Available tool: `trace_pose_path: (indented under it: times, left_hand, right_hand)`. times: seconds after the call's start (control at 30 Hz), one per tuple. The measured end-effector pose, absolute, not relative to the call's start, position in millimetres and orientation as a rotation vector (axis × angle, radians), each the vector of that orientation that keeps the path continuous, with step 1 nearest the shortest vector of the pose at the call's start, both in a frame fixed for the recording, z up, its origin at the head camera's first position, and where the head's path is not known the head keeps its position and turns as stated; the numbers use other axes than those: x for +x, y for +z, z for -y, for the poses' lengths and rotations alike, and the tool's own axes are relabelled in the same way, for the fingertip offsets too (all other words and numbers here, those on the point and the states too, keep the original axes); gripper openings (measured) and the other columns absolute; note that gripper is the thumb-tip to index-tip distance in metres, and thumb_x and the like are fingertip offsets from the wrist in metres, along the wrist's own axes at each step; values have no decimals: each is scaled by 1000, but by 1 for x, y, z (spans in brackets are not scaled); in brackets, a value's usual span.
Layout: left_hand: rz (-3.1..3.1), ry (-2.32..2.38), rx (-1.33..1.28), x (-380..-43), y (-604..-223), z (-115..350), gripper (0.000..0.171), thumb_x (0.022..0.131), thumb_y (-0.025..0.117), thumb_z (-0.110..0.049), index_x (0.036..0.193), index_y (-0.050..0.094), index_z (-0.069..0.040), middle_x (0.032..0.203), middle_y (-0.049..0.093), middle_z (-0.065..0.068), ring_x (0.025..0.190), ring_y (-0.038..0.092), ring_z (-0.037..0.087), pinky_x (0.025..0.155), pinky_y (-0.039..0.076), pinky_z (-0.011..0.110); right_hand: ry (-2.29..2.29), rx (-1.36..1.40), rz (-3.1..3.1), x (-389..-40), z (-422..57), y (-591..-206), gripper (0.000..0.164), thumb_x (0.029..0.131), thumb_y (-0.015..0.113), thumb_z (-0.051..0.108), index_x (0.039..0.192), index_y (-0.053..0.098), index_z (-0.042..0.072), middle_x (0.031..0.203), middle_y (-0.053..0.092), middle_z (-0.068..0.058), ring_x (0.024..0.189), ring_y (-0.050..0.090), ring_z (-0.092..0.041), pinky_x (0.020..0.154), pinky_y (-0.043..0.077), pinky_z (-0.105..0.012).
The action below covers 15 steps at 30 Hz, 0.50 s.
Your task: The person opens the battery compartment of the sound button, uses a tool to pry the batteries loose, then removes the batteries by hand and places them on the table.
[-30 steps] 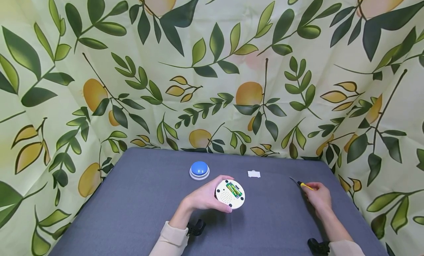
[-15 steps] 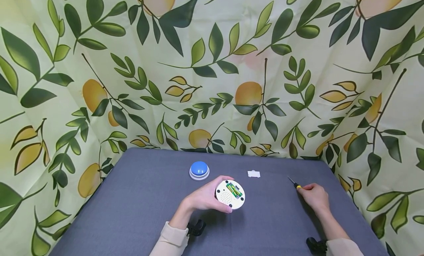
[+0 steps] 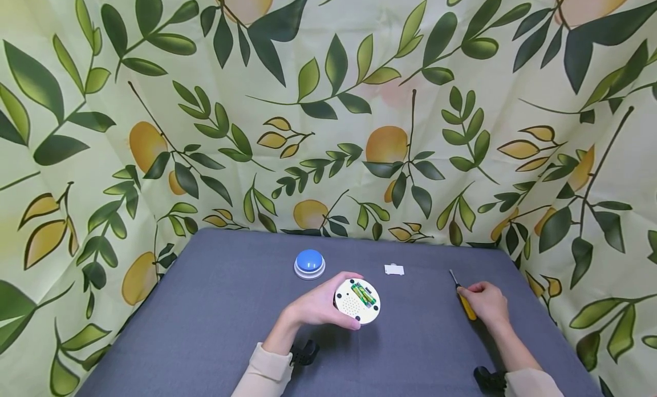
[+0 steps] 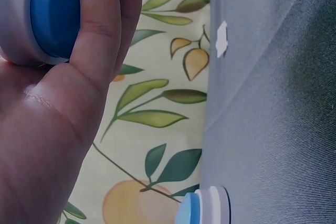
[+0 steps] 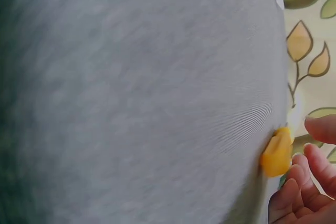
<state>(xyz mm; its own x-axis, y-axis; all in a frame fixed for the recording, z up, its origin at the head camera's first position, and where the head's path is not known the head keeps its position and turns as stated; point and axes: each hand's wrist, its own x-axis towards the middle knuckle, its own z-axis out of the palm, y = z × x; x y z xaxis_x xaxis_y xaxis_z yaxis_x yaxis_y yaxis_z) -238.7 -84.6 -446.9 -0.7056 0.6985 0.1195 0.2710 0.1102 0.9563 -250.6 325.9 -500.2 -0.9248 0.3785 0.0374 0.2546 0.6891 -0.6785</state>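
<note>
White plastic, dotted with small holes, forms the underside of a round button point(image 3: 354, 307) held above the grey table point(image 3: 220, 311). Two green batteries point(image 3: 363, 295) sit side by side in its uncovered compartment. The left hand point(image 3: 319, 306) grips the button by its edge, fingers curled round the top and thumb at the bottom; the left wrist view shows its blue dome on the other side.

Well to the right, the right hand point(image 3: 491, 306) is at a screwdriver point(image 3: 467, 307), its yellow handle pointing toward the person and its shaft away. The right wrist view shows thumb and forefinger apart, the other fingers loosely bent; whether a fingertip touches the handle, I cannot tell.

Farther back on the table stand a second blue button point(image 3: 309, 263) and, between it and the screwdriver, a flat white plate point(image 3: 394, 269). A leaf-and-fruit curtain point(image 3: 328, 129) hangs behind.
</note>
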Motion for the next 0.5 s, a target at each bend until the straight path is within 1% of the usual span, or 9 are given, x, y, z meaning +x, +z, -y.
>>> trace_pose_path:
  times: [0.2,0.33,0.43,0.5]
  left_hand:
    - [-2037,1623,941,-239,-447,85,88,73,89,-9,147,42,-6,120,63,-3,106,61,12,95,45,26]
    - [-2040,1626,937,-239,-448,85,86,73,89,-9,146,44,-11,120,63,-3,105,61,13,94,46,26]
    - [-2039,1630,937,-240,-448,85,86,73,89,-9,146,44,-12,120,63,-2,105,62,13,94,46,26]
    - [-2036,1639,938,-240,-448,85,86,73,89,-8,146,43,-9,120,63,-1,105,62,13,93,46,26]
  right_hand:
    - [1081,-439,2702,-253,-316,-491,34,94,70,31,94,63,-3,79,62,-10,64,53,-23,55,42,-35]
    - [1091,-407,2692,-257,-307,-484,36,95,69,32,95,63,-3,78,62,-9,66,53,-22,56,42,-34]
    - [1073,-370,2685,-260,-299,-480,35,95,69,31,95,64,-3,78,62,-9,69,54,-22,58,42,-34]
    - [1058,-340,2680,-262,-293,-478,32,95,68,30,95,65,-2,79,62,-9,70,54,-22,60,41,-33]
